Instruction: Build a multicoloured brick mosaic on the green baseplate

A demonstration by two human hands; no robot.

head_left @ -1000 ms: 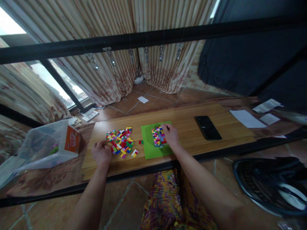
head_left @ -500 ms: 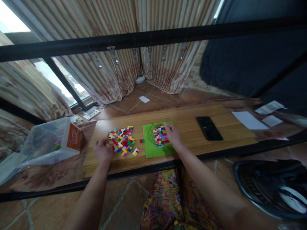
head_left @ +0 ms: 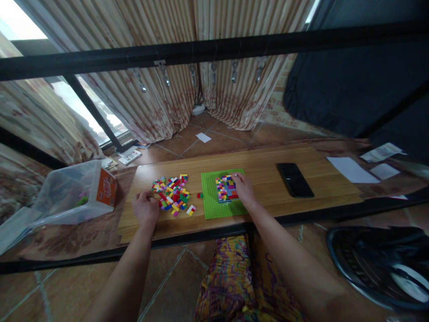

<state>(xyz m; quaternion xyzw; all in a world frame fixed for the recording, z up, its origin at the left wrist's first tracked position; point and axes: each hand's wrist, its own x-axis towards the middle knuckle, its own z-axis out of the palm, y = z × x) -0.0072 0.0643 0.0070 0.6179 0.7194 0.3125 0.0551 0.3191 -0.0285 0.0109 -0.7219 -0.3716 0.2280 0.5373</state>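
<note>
On the wooden board, my left hand (head_left: 146, 208) rests with curled fingers against the left side of a loose pile of toy bricks (head_left: 174, 194). Whatever its fingertips hold, if anything, is hidden. A green baseplate (head_left: 209, 208) lies right of the pile, bearing a squarish block of many-coloured toy bricks (head_left: 225, 188). My right hand (head_left: 244, 188) is closed at the right edge of that block, thumb and fingers together and covering part of it. Anything pinched there is too small to name. A red and green brick pair (head_left: 200, 195) sits just left of the baseplate.
A black phone (head_left: 295, 180) lies on the wooden board (head_left: 264, 167) to the right. At the left stands a clear plastic box (head_left: 75, 197) with an orange label. Paper sheets (head_left: 351, 170) lie at the far right. A dark metal bar (head_left: 214, 50) crosses beyond the board.
The whole view has shifted slightly. Both hands stay about where they were, the left by the pile and the right at the brick block, with only small finger movements.
</note>
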